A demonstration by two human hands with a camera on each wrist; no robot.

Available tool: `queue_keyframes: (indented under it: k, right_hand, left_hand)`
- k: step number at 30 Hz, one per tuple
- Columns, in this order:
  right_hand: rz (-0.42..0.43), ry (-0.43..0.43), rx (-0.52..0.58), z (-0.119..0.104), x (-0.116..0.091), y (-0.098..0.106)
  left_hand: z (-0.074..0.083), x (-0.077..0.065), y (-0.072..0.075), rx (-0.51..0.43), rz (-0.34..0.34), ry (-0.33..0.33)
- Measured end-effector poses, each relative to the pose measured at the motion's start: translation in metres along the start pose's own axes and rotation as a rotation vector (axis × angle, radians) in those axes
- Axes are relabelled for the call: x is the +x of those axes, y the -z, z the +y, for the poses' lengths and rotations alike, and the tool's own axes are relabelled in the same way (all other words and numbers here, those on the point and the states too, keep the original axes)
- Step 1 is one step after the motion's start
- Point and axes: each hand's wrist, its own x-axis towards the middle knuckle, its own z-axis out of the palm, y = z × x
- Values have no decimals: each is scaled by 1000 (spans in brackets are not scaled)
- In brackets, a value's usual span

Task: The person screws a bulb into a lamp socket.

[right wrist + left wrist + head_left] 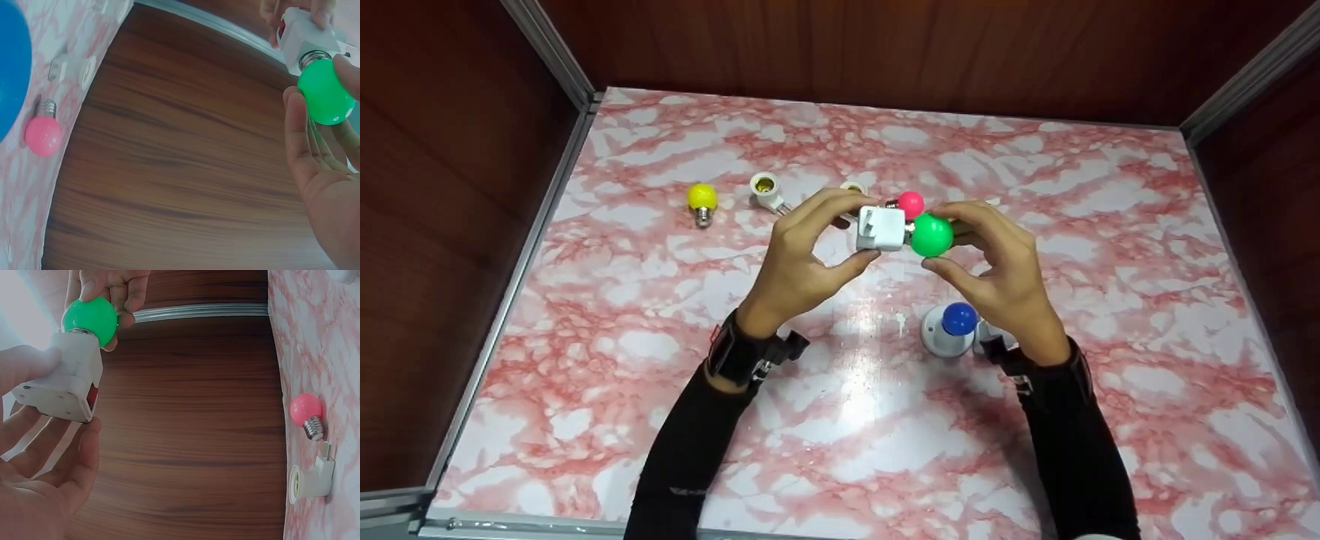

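Above the table, my left hand (pixel 802 255) grips a white plug-in lamp socket (pixel 883 229) between thumb and fingers. A green light bulb (pixel 932 235) sits at the socket's mouth, its metal screw base partly showing in the right wrist view. My right hand (pixel 997 262) holds the round green bulb, thumb on one side and fingers on the other. In the left wrist view, a red part shows on the side of the socket (pixel 73 377).
A yellow bulb (pixel 703 202) and a white socket (pixel 766 187) lie at the back left. Behind my hands are a pink bulb (pixel 911 204) and another socket (pixel 853 187). A blue bulb (pixel 960 319) stands in a round white base (pixel 945 345) near my right wrist. Wooden walls (pixel 885 52) enclose the table.
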Motion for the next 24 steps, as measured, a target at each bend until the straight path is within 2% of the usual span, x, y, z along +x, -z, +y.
queue_keyframes:
  k: [9, 24]
  right_hand:
    - [-11, 16, -15, -1, 1, 2]
    - [-45, -60, -44, -1, 0, 4]
  left_hand:
    - [0, 0, 2, 18, -20, 12]
    - [1, -1, 1, 18, -22, 6]
